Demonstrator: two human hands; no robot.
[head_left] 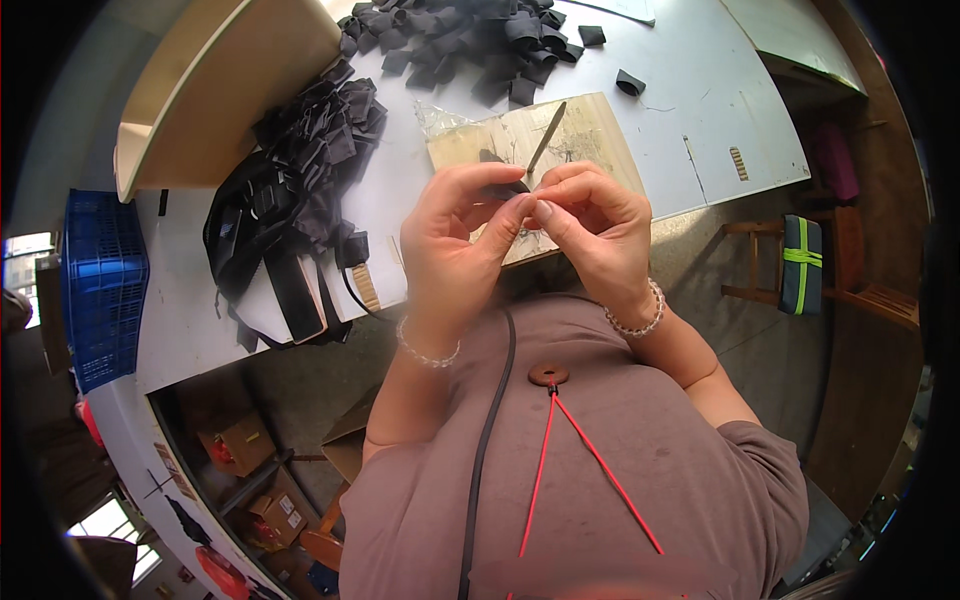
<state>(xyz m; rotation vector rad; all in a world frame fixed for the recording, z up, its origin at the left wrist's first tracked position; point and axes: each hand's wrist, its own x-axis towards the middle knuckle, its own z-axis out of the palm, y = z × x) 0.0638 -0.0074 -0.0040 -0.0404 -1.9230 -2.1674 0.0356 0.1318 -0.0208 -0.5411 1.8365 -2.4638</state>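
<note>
My left hand (463,215) and my right hand (600,225) meet fingertip to fingertip over the near side of a worn wooden board (600,130). Pinched between them is a small piece of black fabric (514,188), mostly hidden by the fingers. A thin dark metal strip, like a narrow blade (546,138), slants away just beyond the fingertips; its near end is covered, so I cannot tell whether it touches them. Left of my left hand lies a heap of flat black fabric pieces (335,140). Farther back is a pile of black fabric loops (480,40).
The white table (720,110) carries all this, with a beige panel (230,90) standing at its left. A blue plastic crate (103,285) is at the far left. Cardboard boxes (275,510) sit below the table. A wooden stool (755,262) with a dark cushion stands at right.
</note>
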